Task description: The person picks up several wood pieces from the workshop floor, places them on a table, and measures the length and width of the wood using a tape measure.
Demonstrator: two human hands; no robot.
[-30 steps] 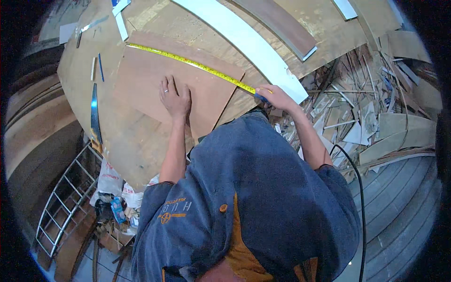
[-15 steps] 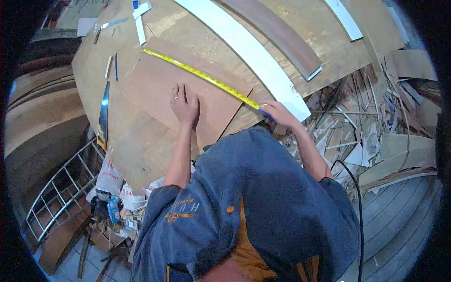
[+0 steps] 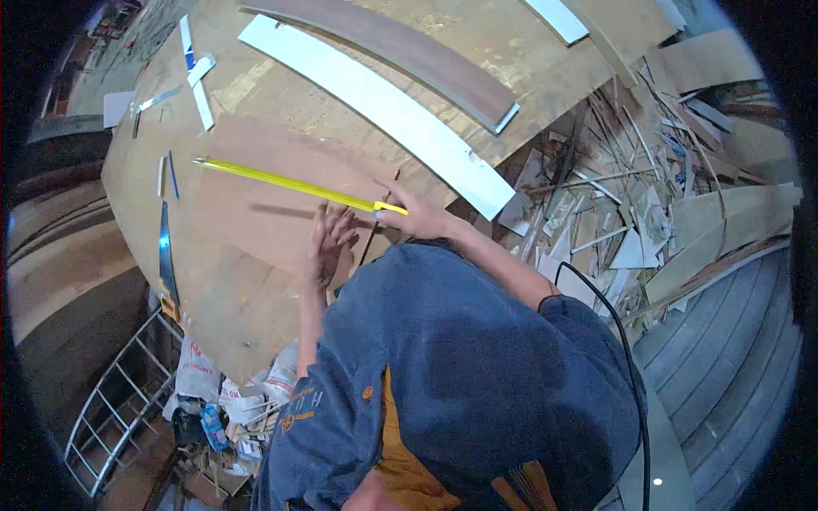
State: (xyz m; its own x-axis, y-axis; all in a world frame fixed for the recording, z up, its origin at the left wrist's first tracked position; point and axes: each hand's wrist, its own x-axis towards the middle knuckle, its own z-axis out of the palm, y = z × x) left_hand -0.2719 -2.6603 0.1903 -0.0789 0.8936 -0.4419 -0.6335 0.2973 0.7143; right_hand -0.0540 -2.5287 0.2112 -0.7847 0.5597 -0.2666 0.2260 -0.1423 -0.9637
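Tape measure (image 3: pixel 285 181): yellow blade pulled well out over the brown sheet (image 3: pixel 256 140), tip near the sheet's left edge. Shadow on the sheet below it, so yeah, the blade's up off the surface.

Right hand (image 3: pixel 417 213): wrapped pretty snugly round the case end of the tape. Case is mostly hidden, just a bit of blue peeking out.

Left hand (image 3: pixel 331 243): fingers spread and a bit bent, right by the blade on the near side. Looks like it's holding nothing; can't tell if it touches the sheet.

Brown sheet: flat on the big plywood table (image 3: pixel 247 332), with the person's body covering its near part.

Far side: long white curved strip (image 3: pixel 383 102), brown curved piece (image 3: pixel 409 55) just beyond it.

Left side: handsaw (image 3: pixel 165 255) lying there, blue stick (image 3: pixel 174 175) and pale stick (image 3: pixel 161 177) side by side above it.

Off the table: messy heap of offcuts (image 3: pixel 630 247) to the right, metal ladder (image 3: pixel 111 409) and white sacks (image 3: pixel 196 375) lower left.
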